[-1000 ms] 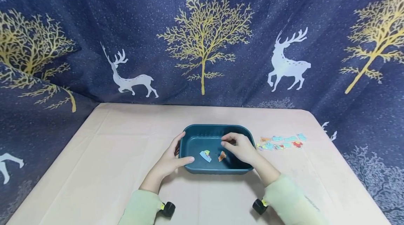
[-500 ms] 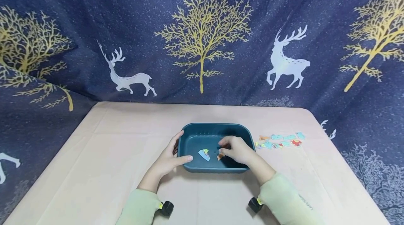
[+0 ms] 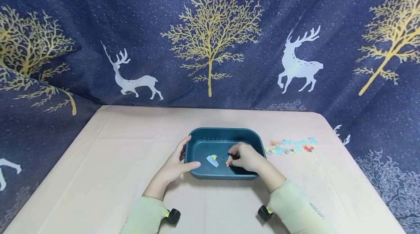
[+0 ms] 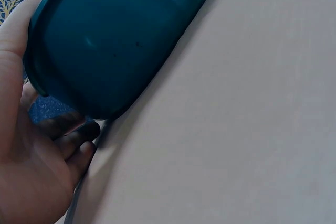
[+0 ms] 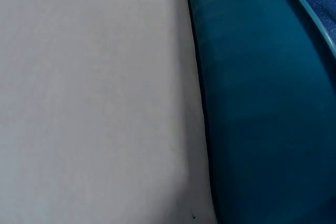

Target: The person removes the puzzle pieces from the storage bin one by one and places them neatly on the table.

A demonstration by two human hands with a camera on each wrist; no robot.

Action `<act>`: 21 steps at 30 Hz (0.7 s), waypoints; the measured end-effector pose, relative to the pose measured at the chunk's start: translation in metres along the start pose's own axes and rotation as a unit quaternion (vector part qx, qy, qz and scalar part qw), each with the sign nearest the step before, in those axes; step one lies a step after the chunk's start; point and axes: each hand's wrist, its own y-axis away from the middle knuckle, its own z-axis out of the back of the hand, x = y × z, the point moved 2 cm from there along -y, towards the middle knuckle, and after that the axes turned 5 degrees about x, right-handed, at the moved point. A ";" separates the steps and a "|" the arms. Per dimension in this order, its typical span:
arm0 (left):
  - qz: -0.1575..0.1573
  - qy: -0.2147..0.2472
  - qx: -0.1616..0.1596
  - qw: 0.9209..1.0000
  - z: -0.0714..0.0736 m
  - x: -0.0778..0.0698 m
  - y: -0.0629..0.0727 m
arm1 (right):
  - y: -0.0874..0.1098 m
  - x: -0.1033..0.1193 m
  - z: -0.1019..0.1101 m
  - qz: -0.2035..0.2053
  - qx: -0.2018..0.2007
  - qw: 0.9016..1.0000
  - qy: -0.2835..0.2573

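Observation:
A dark teal plastic box [image 3: 226, 177] stands on the table in front of the person. The left hand [image 3: 178, 164] holds its left end, thumb over the near rim and fingers along the outer wall; the left wrist view shows the lower fingers bent beside the box [image 4: 115, 40]. Inside, the right hand [image 3: 247, 158] reaches down and pinches an orange puzzle piece [image 3: 228, 162] between thumb and fingertips. A light blue and yellow puzzle piece [image 3: 212, 161] lies on the box floor to the left. The right wrist view shows the box's outer wall [image 5: 262, 103], with that hand hidden.
Several puzzle pieces, blue, orange and red, lie in two rough rows right of the box, among them a red one [image 3: 308, 148] and an orange one [image 3: 274, 143]. A pale cloth [image 3: 131, 135] covers the table. Behind hangs a dark blue deer-print curtain [image 3: 183, 81].
The right hand has moved down and slightly left, and its fingers have closed on the orange puzzle piece, which now stands tilted. The left hand stays on the box.

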 end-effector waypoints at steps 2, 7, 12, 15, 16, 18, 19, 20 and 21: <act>-0.002 0.001 -0.001 1.000 0.000 -0.001 0.000 | 0.000 0.001 0.000 0.006 -0.002 1.000 0.010; -0.004 0.003 0.001 1.000 -0.001 0.000 0.001 | 0.001 0.001 0.000 0.022 -0.002 0.999 0.029; -0.008 0.007 0.003 1.000 0.000 0.000 0.000 | 0.001 -0.001 0.000 0.026 0.000 0.999 0.031; -0.007 0.006 0.000 1.000 0.000 0.001 0.000 | 0.001 -0.001 0.000 0.030 0.002 0.999 0.010; -0.006 0.005 0.000 1.000 0.000 0.001 0.000 | 0.001 -0.001 0.000 0.032 0.004 0.999 0.001; -0.004 0.004 -0.002 1.000 0.000 0.000 0.000 | 0.001 -0.001 0.000 0.038 0.009 0.999 -0.018; -0.003 0.003 -0.002 1.000 0.000 0.000 0.001 | 0.002 -0.001 0.000 0.039 0.012 0.999 -0.027; -0.002 0.002 -0.002 1.000 -0.001 0.000 0.001 | 0.002 -0.001 0.000 0.041 0.014 0.999 -0.034; -0.002 0.002 -0.003 1.000 -0.001 0.000 0.002 | 0.002 0.000 0.000 0.041 0.017 0.998 -0.040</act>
